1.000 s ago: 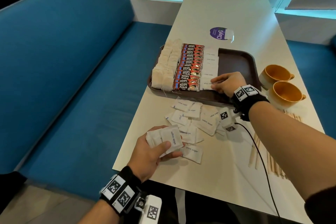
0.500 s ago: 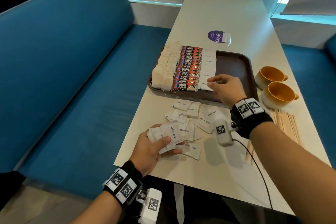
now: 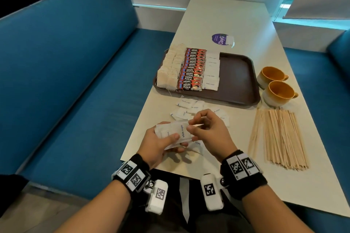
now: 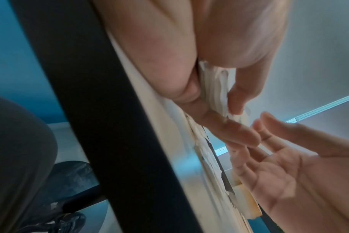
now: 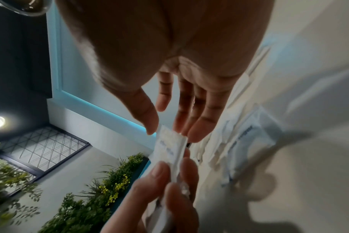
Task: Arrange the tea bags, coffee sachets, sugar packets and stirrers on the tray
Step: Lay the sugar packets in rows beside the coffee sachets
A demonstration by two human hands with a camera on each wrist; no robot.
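Note:
The brown tray (image 3: 236, 79) carries a row of tea bags (image 3: 170, 70), a row of red coffee sachets (image 3: 193, 68) and a row of white sugar packets (image 3: 212, 73). Its right half is bare. More sugar packets (image 3: 189, 107) lie loose on the table in front of it. Above the table's near edge, my left hand (image 3: 177, 143) grips a stack of sugar packets (image 3: 180, 130) (image 4: 215, 94). My right hand (image 3: 192, 124) has its thumb and loosely spread fingertips beside the upper end of the top packet (image 5: 169, 146). Wooden stirrers (image 3: 278, 138) lie in a pile on the right.
Two yellow cups (image 3: 272, 75) (image 3: 280, 92) stand right of the tray, just beyond the stirrers. A purple round sticker (image 3: 220, 38) lies behind the tray. A blue bench (image 3: 75, 81) runs along the table's left side.
My right hand has drawn back from the sugar row on the tray to the stack in my left hand. The left hand has kept hold of its stack.

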